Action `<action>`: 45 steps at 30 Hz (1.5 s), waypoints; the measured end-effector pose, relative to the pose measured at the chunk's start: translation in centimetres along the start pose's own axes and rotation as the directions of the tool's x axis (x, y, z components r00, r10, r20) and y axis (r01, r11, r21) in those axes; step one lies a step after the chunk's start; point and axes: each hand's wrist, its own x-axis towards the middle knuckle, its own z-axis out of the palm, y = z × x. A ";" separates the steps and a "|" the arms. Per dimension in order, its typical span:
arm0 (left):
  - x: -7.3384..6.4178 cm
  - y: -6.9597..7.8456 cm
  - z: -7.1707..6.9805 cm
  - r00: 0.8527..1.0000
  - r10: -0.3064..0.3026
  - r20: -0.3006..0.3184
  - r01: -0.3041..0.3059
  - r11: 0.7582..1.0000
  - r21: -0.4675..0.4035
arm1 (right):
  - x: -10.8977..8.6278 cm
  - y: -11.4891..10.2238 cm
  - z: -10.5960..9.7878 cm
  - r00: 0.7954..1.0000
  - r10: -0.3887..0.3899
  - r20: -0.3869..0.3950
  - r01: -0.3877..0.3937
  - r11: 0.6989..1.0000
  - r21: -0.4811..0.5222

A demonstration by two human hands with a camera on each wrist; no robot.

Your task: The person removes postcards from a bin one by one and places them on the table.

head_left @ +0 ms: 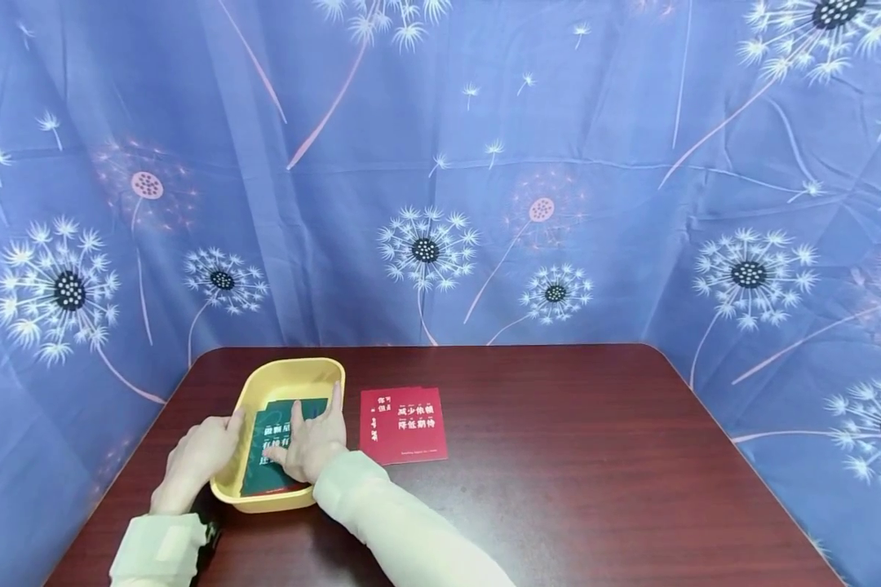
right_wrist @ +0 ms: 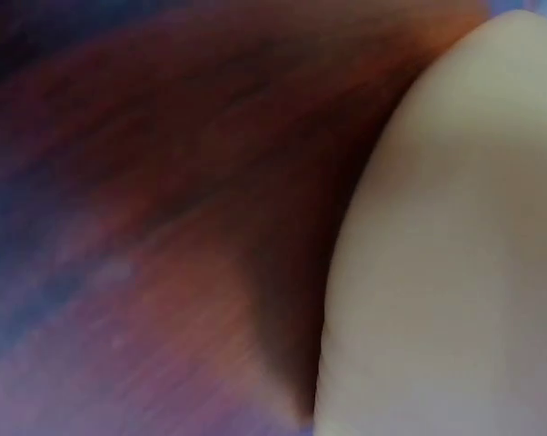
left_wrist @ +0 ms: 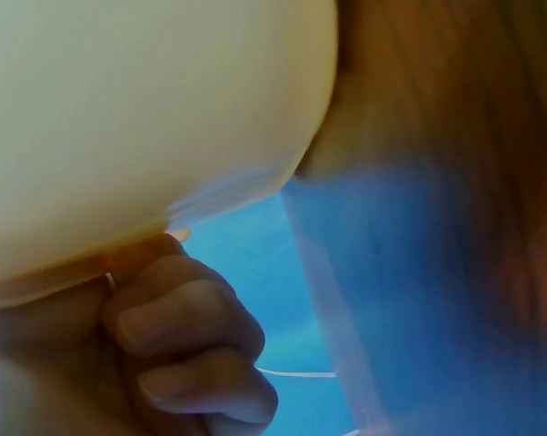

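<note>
A yellow plastic basin (head_left: 227,481) stands at the left of the table. Its left rim is gripped by my left hand (head_left: 201,452), and the left wrist view shows curled fingers (left_wrist: 187,313) against the pale basin wall (left_wrist: 146,109). Inside lies a dark green card (head_left: 260,469) with white writing, a thin red edge showing beneath it. Over that card my right hand (head_left: 316,444) spreads its fingers, hiding part of it; whether the palm presses down I cannot tell. The right wrist view has only the blurred basin side (right_wrist: 446,254).
Just right of the basin, red cards (head_left: 418,440) with white writing lie slightly fanned on the dark reddish-brown table (head_left: 595,456). A blue curtain with dandelion prints (head_left: 484,122) hangs behind the table and along both sides.
</note>
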 end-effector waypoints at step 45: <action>0.4 -0.3 0.1 0.999 -0.034 0.008 0.034 0.999 -0.001 | -0.1 1.7 -0.1 0.917 0.234 -0.324 0.001 0.809 0.587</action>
